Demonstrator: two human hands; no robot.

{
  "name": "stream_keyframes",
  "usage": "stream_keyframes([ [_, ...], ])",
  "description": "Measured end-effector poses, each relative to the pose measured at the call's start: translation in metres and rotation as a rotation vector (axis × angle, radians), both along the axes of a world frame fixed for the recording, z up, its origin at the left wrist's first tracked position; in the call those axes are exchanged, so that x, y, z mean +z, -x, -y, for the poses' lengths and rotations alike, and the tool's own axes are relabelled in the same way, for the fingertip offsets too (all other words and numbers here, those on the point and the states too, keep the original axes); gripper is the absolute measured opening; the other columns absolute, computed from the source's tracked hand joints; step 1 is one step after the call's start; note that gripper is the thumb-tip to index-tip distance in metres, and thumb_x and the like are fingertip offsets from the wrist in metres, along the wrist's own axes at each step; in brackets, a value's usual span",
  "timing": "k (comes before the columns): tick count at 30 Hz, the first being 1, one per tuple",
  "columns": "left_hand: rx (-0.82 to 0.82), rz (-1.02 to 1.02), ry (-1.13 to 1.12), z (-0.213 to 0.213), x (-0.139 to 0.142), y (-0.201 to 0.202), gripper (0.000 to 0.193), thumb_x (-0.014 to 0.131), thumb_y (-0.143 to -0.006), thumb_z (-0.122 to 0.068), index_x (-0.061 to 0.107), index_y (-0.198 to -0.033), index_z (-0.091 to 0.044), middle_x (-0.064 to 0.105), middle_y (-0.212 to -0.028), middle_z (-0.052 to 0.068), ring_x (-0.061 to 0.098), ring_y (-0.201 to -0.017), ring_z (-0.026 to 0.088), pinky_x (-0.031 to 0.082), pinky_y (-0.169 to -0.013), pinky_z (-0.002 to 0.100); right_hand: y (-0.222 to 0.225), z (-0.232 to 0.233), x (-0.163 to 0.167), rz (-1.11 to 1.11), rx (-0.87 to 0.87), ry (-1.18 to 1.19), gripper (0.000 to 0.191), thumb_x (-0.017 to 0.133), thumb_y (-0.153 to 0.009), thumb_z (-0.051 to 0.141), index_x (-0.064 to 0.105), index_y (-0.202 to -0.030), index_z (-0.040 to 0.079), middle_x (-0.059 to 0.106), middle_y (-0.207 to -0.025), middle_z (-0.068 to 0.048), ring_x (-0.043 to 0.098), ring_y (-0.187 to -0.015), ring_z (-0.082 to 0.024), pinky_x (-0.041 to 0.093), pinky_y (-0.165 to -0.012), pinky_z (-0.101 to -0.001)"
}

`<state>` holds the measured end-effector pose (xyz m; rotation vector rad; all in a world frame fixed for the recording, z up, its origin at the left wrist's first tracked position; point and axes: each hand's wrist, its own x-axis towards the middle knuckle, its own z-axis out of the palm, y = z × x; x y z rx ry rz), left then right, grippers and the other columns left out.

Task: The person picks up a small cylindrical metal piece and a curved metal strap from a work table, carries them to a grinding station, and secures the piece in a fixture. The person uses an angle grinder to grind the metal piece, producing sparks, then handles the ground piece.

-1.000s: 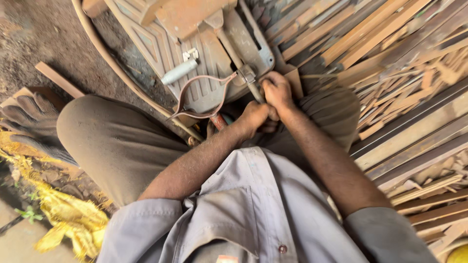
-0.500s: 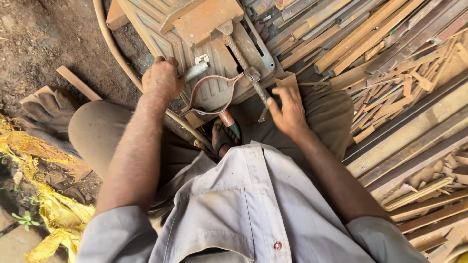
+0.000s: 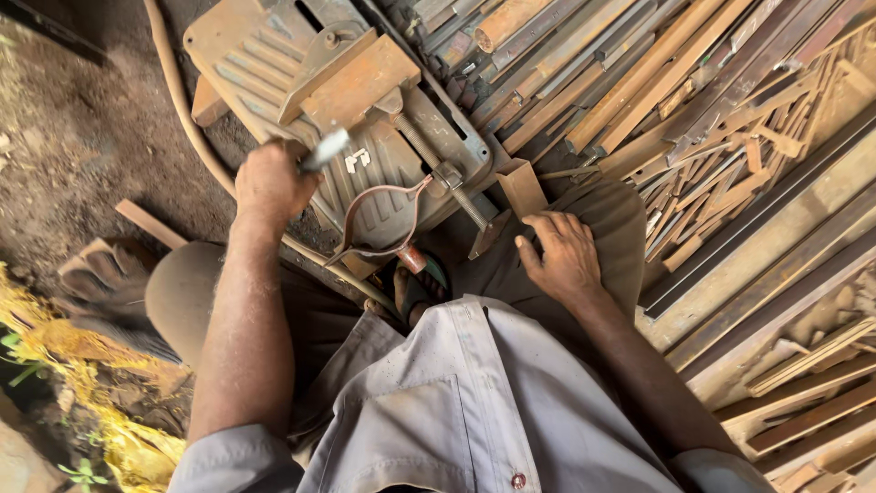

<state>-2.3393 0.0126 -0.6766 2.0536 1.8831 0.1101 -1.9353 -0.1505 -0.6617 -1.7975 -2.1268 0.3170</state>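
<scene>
Left hand [image 3: 272,185] closed round a pale tool handle [image 3: 325,151] above the rusty vise [image 3: 365,110]; right hand [image 3: 564,257] open, resting on the knee beside a bent metal strap [image 3: 381,221] clamped there.

Left hand [image 3: 272,185] is raised, fist closed, forearm stretched forward. Right hand [image 3: 564,256] lies flat, palm down, fingers [image 3: 547,228] spread on the right thigh, elbow bent.

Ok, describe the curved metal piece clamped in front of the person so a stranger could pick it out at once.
Start at the big rusty ribbed machine base lying on the ground ahead of the knees. On its near edge, between the left hand and the right hand, sits a curved strap. It alone is bent into a rounded loop; the surrounding stock is straight bars.
</scene>
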Motion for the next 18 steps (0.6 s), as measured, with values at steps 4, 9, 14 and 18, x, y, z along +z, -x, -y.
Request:
stream_keyframes([
  [4,0.064,0.02,-0.162,-0.047,-0.013,-0.04,0.023,0.079,-0.089,-0.022,0.075,-0.11,-0.014,0.073,-0.109,0.012,0.071,-0.092,0.033,0.058,-0.08,0.048,-0.001,-0.008,-0.004,0.01,0.025,0.037,0.03,0.072,-0.092,0.027,0.068,-0.116,0.009,0.068,-0.115,-0.011,0.061,-0.113,-0.032,0.047,-0.094,-0.0473],
  [9,0.001,-0.042,-0.47,-0.096,-0.038,-0.096,0.027,0.081,-0.08,-0.023,0.072,-0.1,-0.009,0.066,-0.109,0.009,0.065,-0.101,0.037,0.058,-0.076,0.048,-0.007,-0.009,0.0,-0.009,-0.012,0.025,0.026,0.071,-0.092,0.026,0.07,-0.111,0.008,0.068,-0.114,-0.009,0.062,-0.111,-0.03,0.047,-0.093,-0.0464],
  [14,0.061,-0.049,-0.531,-0.112,-0.051,-0.119,0.023,0.076,-0.087,-0.022,0.071,-0.104,-0.008,0.06,-0.114,0.013,0.059,-0.102,0.038,0.057,-0.07,0.046,-0.008,-0.012,-0.002,-0.035,-0.035,0.053,0.023,0.073,-0.09,0.027,0.071,-0.104,0.009,0.07,-0.11,-0.005,0.063,-0.108,-0.027,0.047,-0.091,-0.0454],
  [18,0.142,-0.049,-0.574,-0.112,-0.058,-0.125,0.019,0.074,-0.09,-0.022,0.069,-0.102,-0.009,0.06,-0.117,0.013,0.059,-0.1,0.038,0.057,-0.073,0.048,-0.008,-0.018,-0.004,-0.033,-0.028,0.061,0.021,0.073,-0.088,0.027,0.072,-0.102,0.01,0.071,-0.108,-0.005,0.065,-0.106,-0.027,0.047,-0.09,-0.0453],
])
